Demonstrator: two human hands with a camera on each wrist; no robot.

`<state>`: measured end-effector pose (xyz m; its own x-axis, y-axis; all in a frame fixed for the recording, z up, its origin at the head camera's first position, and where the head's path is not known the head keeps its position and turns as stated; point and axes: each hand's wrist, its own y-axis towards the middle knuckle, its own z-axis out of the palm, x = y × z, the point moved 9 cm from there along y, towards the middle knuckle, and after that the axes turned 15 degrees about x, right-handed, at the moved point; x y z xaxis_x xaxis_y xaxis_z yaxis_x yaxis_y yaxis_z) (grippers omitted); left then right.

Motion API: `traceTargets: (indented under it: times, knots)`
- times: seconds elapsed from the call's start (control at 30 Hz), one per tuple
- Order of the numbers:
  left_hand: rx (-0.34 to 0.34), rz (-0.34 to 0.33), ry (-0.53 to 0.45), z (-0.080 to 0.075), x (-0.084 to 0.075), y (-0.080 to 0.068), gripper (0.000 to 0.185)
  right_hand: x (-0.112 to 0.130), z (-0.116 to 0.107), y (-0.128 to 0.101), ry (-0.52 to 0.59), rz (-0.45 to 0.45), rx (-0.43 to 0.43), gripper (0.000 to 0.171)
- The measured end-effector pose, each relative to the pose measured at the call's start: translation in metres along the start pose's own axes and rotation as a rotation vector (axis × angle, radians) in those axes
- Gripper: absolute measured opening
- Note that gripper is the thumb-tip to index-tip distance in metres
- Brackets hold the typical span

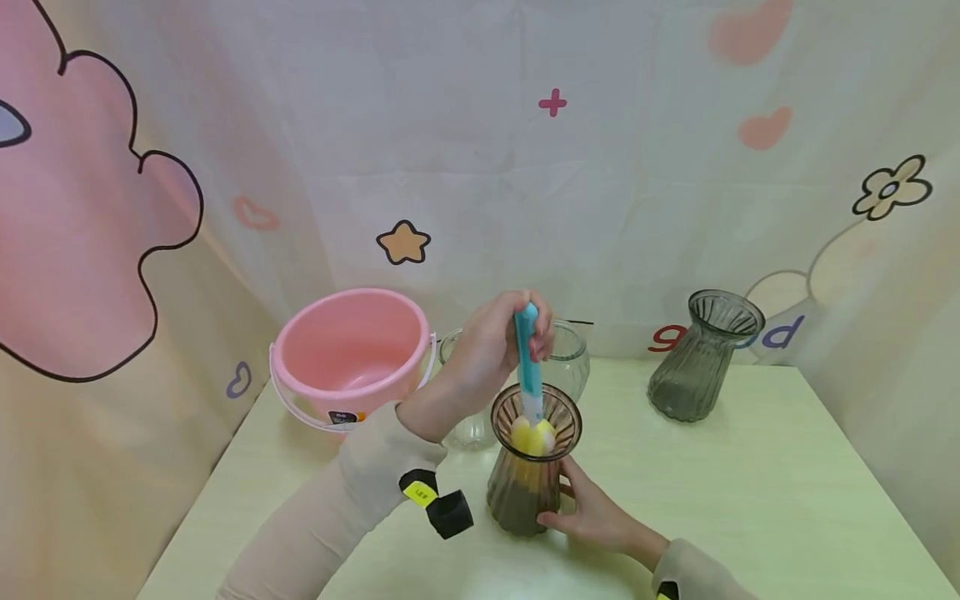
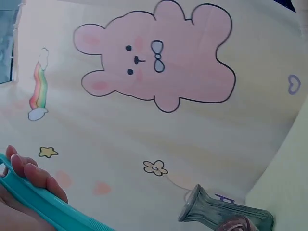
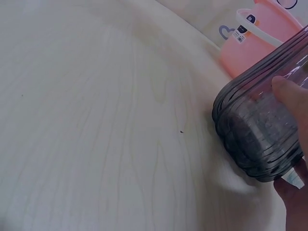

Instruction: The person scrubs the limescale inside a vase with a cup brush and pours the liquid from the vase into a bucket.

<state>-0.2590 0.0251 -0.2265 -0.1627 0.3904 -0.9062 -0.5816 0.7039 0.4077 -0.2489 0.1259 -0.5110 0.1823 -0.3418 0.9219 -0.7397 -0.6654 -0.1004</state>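
A brown ribbed glass vase (image 1: pixel 528 479) stands on the pale table (image 1: pixel 750 500), near its front middle. My left hand (image 1: pixel 495 346) grips the teal handle of a brush (image 1: pixel 527 358) whose yellow sponge head (image 1: pixel 532 436) sits in the vase's mouth. My right hand (image 1: pixel 592 508) holds the vase's lower side, fingers curled round it. In the left wrist view my fingers (image 2: pixel 29 175) wrap the teal handle (image 2: pixel 43 204). The right wrist view shows the vase's dark ribbed base (image 3: pixel 257 139) with a fingertip (image 3: pixel 291 94) on it.
A pink bucket (image 1: pixel 348 354) with a white handle stands at the back left. Clear glass vases (image 1: pixel 562 358) sit behind the brown one. Another grey ribbed vase (image 1: pixel 701 354) stands at the back right. A patterned cloth backdrop surrounds the table.
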Motion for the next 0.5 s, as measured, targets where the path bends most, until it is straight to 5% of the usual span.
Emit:
traceTargets:
  times: [0.27,0.5]
  knots:
    - [0.000,0.014,-0.014,0.004,0.007,0.000,0.035,0.001,0.000,-0.001,-0.029,-0.006,-0.042,0.090]
    - [-0.023,-0.160,-0.043,0.000,0.073,-0.007,0.036,0.004,-0.001,-0.001,-0.038,-0.034,-0.057,0.088]
